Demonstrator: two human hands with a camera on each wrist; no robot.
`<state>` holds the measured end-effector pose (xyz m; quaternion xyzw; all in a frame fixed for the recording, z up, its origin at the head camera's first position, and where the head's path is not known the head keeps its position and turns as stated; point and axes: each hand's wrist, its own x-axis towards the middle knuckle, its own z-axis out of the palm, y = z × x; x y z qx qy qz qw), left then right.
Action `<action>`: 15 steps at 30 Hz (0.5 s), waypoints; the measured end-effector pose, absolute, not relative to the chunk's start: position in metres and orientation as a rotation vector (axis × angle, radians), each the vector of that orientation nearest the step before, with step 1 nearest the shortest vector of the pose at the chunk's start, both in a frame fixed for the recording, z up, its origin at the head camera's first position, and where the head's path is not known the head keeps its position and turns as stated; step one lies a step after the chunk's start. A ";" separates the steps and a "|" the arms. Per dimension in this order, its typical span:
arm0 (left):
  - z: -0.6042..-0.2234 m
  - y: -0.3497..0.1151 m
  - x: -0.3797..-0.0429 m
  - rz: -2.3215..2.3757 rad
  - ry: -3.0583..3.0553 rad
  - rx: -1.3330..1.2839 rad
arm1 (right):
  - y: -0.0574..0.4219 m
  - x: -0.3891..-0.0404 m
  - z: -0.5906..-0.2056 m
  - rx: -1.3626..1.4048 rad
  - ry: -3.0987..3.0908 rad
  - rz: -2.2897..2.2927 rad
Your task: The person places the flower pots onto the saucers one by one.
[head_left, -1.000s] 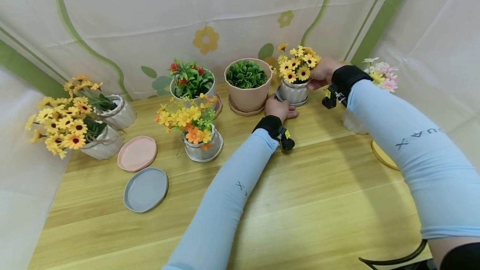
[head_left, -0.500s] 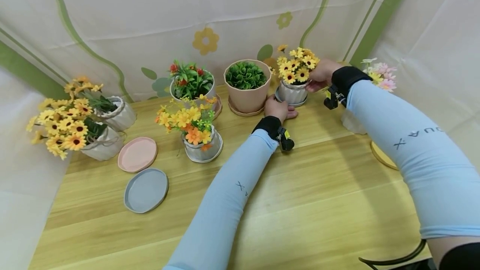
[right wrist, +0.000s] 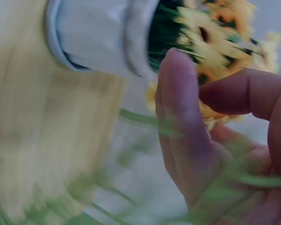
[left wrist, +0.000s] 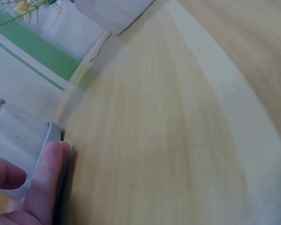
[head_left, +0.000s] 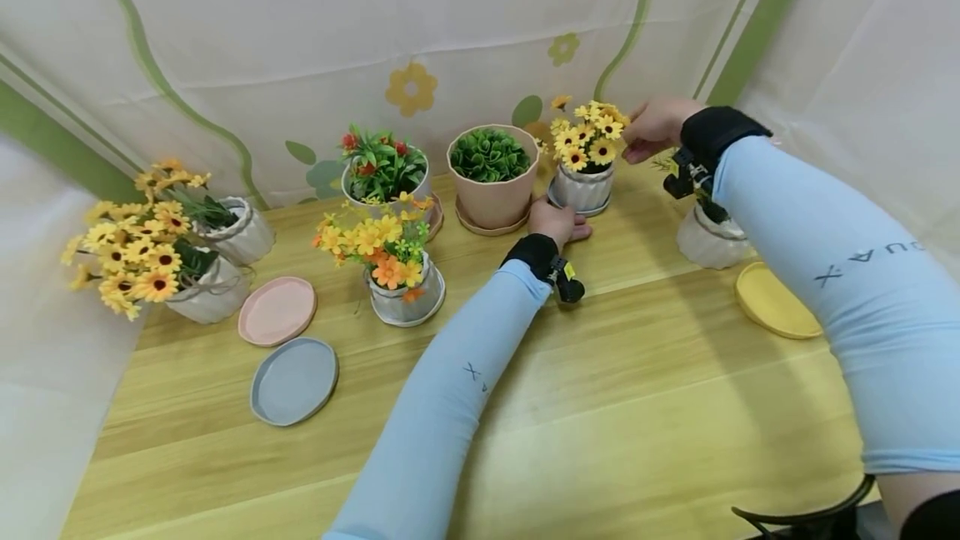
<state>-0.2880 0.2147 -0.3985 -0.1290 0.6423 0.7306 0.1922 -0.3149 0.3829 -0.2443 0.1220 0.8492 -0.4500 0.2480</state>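
A white pot of yellow daisy-like flowers (head_left: 587, 144) stands upright on a blue-grey saucer (head_left: 592, 209) at the back right of the table. My left hand (head_left: 552, 222) rests low beside this saucer. In the left wrist view, straight fingers (left wrist: 45, 180) lie along the saucer's rim, with another digit over it in front of the white pot (left wrist: 13, 138). My right hand (head_left: 658, 127) is just right of the flowers, off the pot. The right wrist view shows thumb and fingers (right wrist: 180, 93) close together, overlapping the yellow petals (right wrist: 203, 35).
A beige pot of green leaves (head_left: 492, 173) and a red-flowered pot (head_left: 384, 169) stand left of the hands. An orange-flowered pot (head_left: 401, 290) stands nearer. Pink (head_left: 277, 311), grey (head_left: 294, 382) and yellow saucers (head_left: 776, 300) lie on the table. Another white pot (head_left: 708, 240) stands under the right forearm.
My right hand has let go of the pot's rim and moved up and right. The left hand stays by the saucer. The head view has tilted slightly upward.
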 end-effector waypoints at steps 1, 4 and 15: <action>-0.397 0.214 -0.287 2.048 1.818 -0.355 | 0.384 -0.315 -0.238 0.320 2.324 -1.221; -0.394 0.210 -0.285 2.027 1.857 -0.331 | 0.389 -0.313 -0.220 0.285 2.356 -1.207; -0.394 0.196 -0.293 1.949 1.888 -0.260 | 0.411 -0.287 -0.166 0.230 2.569 -1.200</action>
